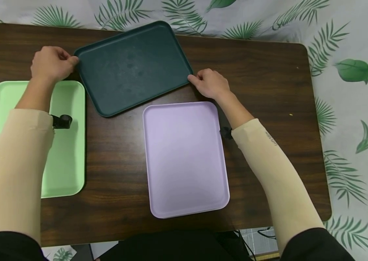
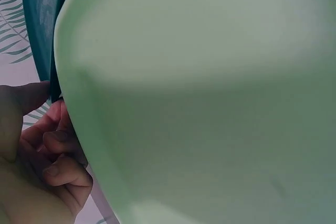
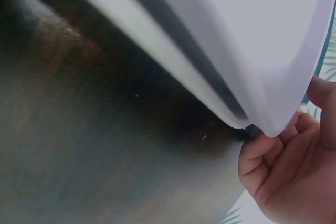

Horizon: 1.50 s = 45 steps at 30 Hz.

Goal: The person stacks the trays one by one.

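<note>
Both hands hold a dark green tray (image 1: pixel 135 65), turned at an angle near the table's far edge. My left hand (image 1: pixel 51 63) pinches its left corner between thumb and curled fingers; in the left wrist view the thumb lies on the rim. The right hand (image 1: pixel 211 83) grips the lower right corner, thumb on top. Under my left forearm lies a light green tray (image 1: pixel 69 145), partly covered by the sleeve. A lavender tray (image 1: pixel 185 159) lies in front of the right hand. Beneath its edge, the right wrist view shows a second pale rim (image 3: pixel 157 51).
The trays lie on a dark wooden table (image 1: pixel 115 174) with rounded corners. A white cloth with green leaf prints (image 1: pixel 350 108) surrounds its far and right sides. Cables (image 1: pixel 246 243) hang below the near edge. A small yellow speck (image 1: pixel 290 114) sits at the right.
</note>
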Each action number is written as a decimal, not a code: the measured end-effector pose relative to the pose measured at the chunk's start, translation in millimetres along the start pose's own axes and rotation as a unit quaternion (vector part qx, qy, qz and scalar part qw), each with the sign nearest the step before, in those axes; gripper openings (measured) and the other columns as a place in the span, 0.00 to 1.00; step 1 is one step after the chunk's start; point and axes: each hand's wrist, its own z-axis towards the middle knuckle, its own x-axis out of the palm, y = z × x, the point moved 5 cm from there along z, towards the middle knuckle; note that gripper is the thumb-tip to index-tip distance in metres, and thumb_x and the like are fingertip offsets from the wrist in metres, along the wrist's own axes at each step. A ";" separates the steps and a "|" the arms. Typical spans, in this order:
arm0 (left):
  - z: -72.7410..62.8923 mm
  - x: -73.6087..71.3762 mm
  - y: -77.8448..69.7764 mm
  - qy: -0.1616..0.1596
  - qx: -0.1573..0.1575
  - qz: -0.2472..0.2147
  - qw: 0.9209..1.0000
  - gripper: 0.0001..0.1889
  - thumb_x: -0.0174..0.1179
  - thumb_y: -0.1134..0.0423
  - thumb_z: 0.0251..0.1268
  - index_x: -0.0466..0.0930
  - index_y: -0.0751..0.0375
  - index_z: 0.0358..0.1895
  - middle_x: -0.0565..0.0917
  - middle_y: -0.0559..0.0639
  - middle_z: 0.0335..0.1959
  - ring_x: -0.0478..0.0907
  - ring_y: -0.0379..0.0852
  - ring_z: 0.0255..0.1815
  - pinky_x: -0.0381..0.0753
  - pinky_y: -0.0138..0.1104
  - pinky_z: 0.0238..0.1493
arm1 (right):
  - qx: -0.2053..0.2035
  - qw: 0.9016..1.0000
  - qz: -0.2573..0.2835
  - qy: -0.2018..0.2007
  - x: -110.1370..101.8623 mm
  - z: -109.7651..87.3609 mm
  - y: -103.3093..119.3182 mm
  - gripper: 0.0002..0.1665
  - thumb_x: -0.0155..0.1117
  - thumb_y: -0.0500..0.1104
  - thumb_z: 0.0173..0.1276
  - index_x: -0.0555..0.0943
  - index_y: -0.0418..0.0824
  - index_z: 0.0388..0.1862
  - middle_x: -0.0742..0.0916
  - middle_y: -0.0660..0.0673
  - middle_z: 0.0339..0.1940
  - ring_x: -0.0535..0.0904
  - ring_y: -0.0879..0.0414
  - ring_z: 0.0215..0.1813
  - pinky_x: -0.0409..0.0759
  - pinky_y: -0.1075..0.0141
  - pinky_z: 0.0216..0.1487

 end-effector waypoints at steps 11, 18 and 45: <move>3.5 -0.8 1.2 0.000 -0.011 0.004 1.000 0.27 0.44 0.45 0.73 0.75 0.70 0.49 0.75 0.58 0.41 0.69 0.64 0.56 0.65 0.57 0.53 | 0.006 1.000 -0.015 0.002 -1.2 4.5 10.0 0.24 0.41 0.60 0.77 0.70 0.44 0.30 0.74 0.46 0.28 0.70 0.51 0.34 0.64 0.58 0.35; 5.2 -1.1 -0.4 -0.003 -0.012 0.016 1.000 0.26 0.44 0.46 0.73 0.75 0.70 0.48 0.75 0.61 0.42 0.69 0.65 0.56 0.66 0.54 0.47 | 0.007 1.000 -0.010 -0.001 -0.5 5.3 11.7 0.21 0.41 0.54 0.77 0.70 0.44 0.30 0.73 0.45 0.27 0.69 0.51 0.34 0.64 0.59 0.35; -14.0 -10.2 -6.8 -0.004 -0.005 -0.086 0.996 0.16 0.50 0.45 0.72 0.78 0.53 0.36 0.72 0.22 0.13 0.65 0.34 0.31 0.62 0.36 0.37 | 0.000 0.999 0.022 -0.026 -11.9 -3.3 3.0 0.17 0.43 0.47 0.73 0.66 0.42 0.24 0.70 0.45 0.23 0.64 0.52 0.28 0.57 0.62 0.29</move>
